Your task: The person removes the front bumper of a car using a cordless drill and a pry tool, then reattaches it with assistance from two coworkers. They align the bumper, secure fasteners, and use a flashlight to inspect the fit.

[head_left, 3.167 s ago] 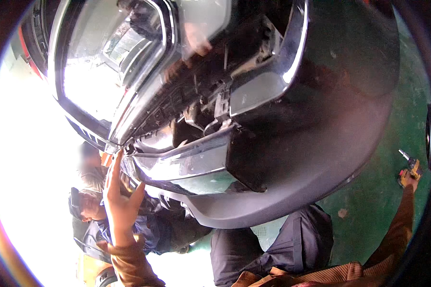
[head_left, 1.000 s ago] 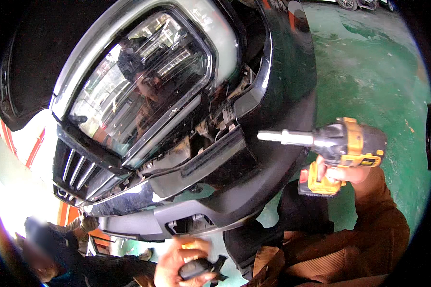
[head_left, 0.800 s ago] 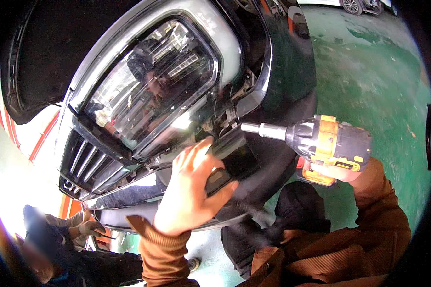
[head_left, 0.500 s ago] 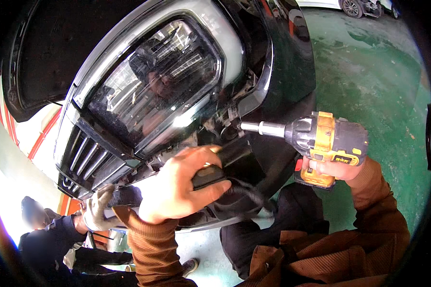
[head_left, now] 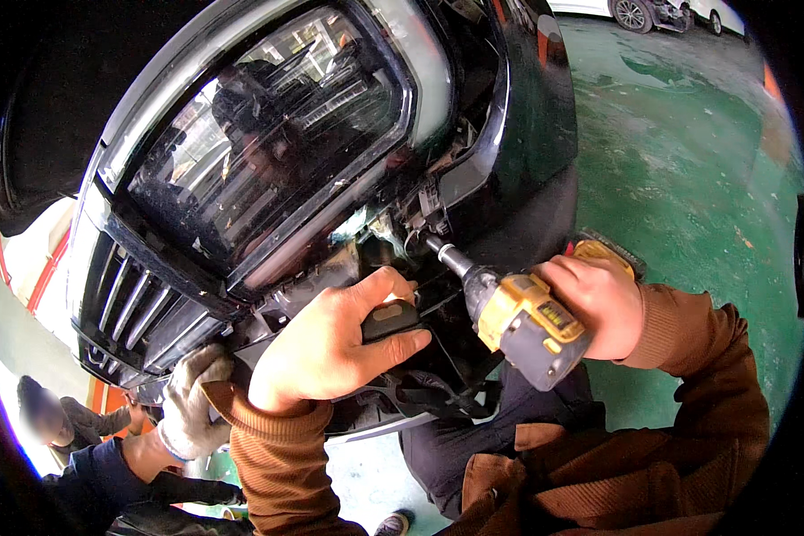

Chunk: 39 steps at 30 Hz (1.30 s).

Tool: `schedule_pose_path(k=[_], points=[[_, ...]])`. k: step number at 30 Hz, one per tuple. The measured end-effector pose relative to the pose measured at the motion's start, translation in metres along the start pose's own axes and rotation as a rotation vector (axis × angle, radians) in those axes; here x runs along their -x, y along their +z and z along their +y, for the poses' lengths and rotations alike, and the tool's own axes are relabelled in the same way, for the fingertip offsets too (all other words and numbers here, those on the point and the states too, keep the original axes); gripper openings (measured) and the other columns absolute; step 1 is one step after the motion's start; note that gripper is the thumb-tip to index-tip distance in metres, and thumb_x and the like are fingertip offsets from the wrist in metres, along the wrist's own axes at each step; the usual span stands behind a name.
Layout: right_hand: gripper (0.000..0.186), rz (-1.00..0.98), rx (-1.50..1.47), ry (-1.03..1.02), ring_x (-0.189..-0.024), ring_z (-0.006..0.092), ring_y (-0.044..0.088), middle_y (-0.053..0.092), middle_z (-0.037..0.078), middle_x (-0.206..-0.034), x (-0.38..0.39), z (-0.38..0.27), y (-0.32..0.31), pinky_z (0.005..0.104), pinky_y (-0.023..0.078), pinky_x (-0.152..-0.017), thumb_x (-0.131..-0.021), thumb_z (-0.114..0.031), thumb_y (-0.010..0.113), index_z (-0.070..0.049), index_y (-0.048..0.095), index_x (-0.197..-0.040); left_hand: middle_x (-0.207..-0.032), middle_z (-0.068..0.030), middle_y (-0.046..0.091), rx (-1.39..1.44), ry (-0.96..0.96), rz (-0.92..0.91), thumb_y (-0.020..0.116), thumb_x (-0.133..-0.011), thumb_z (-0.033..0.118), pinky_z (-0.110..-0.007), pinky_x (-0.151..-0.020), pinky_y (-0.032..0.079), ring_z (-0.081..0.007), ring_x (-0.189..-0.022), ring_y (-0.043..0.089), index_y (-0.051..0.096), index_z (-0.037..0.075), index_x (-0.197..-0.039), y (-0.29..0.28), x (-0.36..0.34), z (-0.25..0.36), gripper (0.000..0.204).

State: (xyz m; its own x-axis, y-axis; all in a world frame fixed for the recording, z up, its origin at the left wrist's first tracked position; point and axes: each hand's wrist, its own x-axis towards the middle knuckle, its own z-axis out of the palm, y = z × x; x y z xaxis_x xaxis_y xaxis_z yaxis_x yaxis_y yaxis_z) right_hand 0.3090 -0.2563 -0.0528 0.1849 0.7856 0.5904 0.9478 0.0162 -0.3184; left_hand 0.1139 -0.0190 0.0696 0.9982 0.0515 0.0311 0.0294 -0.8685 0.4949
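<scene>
My left hand (head_left: 326, 344) is closed around a small black handheld light (head_left: 390, 322), held over the opening below the car's headlight (head_left: 277, 152). In my right hand (head_left: 596, 304) is a yellow and black cordless impact wrench (head_left: 523, 317), tilted so its long silver socket (head_left: 456, 259) points up and left. The socket's dark end reaches into the gap beside the bracket (head_left: 431, 204) under the headlight's lower corner. Whether it sits on a bolt is hidden. Dark panels and straps hang below my left hand.
At the left, a co-worker's white-gloved hand (head_left: 192, 402) touches the bumper edge beside my left sleeve. Another person (head_left: 49, 415) is behind it. The slatted grille (head_left: 134, 299) adjoins the headlight. Green floor (head_left: 679, 214) lies at right, with a white car (head_left: 661, 13) far back.
My right hand has swung the impact wrench left and tilted it, bringing the socket into the gap under the headlight. My left hand keeps its grip. The view has shifted slightly.
</scene>
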Motion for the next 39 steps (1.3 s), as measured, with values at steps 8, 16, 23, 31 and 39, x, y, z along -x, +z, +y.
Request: schedule_pose_path(k=[8,16,23,31,39], points=[[0.033,-0.017,0.175,0.008,-0.077,0.0353,0.070,0.063,0.018,-0.086,-0.009,-0.046,-0.002,0.0449,0.058,-0.066,-0.078,-0.017,0.071,0.001,0.054,-0.099,-0.107,-0.0224,0.070,0.060,0.114,-0.043,0.080,-0.087,0.016,-0.038,-0.092,0.052,-0.0302,-0.102,0.070,0.059,-0.006,-0.123,-0.005,-0.003,-0.009,0.048],[0.030,-0.101,0.396,0.064,-0.073,0.0343,0.069,0.062,0.017,-0.083,-0.018,-0.058,-0.006,0.0441,0.057,-0.066,-0.074,-0.013,0.072,0.000,0.057,-0.096,-0.131,-0.0316,0.059,-0.030,0.128,-0.024,0.082,-0.086,0.017,-0.044,-0.106,0.044,-0.0430,-0.128,0.057,0.058,-0.007,-0.121,-0.001,-0.001,-0.007,0.048],[0.025,-0.121,0.460,0.034,-0.073,0.0320,0.070,0.062,0.016,-0.080,-0.026,-0.062,-0.012,0.0428,0.057,-0.064,-0.073,-0.010,0.070,0.000,0.058,-0.092,-0.126,-0.0311,0.060,-0.005,0.138,-0.032,0.081,-0.087,0.015,-0.044,-0.103,0.047,-0.0424,-0.120,0.061,0.059,-0.005,-0.116,0.002,0.001,-0.002,0.042],[0.028,-0.128,0.439,0.036,-0.074,0.0329,0.070,0.063,0.017,-0.082,-0.026,-0.061,-0.014,0.0430,0.058,-0.065,-0.072,-0.011,0.072,0.000,0.058,-0.093,-0.115,-0.0260,0.064,-0.011,0.098,-0.036,0.081,-0.088,0.017,-0.041,-0.097,0.050,-0.0376,-0.109,0.065,0.056,-0.008,-0.125,0.001,0.002,-0.001,0.051],[0.030,-0.127,0.387,0.064,-0.074,0.0327,0.070,0.063,0.016,-0.084,-0.025,-0.057,-0.015,0.0436,0.057,-0.065,-0.074,-0.014,0.075,-0.001,0.059,-0.095,-0.114,-0.0215,0.067,0.074,0.065,0.021,0.081,-0.088,0.013,-0.037,-0.093,0.051,-0.0297,-0.104,0.067,0.054,-0.009,-0.130,0.005,-0.001,-0.008,0.055]])
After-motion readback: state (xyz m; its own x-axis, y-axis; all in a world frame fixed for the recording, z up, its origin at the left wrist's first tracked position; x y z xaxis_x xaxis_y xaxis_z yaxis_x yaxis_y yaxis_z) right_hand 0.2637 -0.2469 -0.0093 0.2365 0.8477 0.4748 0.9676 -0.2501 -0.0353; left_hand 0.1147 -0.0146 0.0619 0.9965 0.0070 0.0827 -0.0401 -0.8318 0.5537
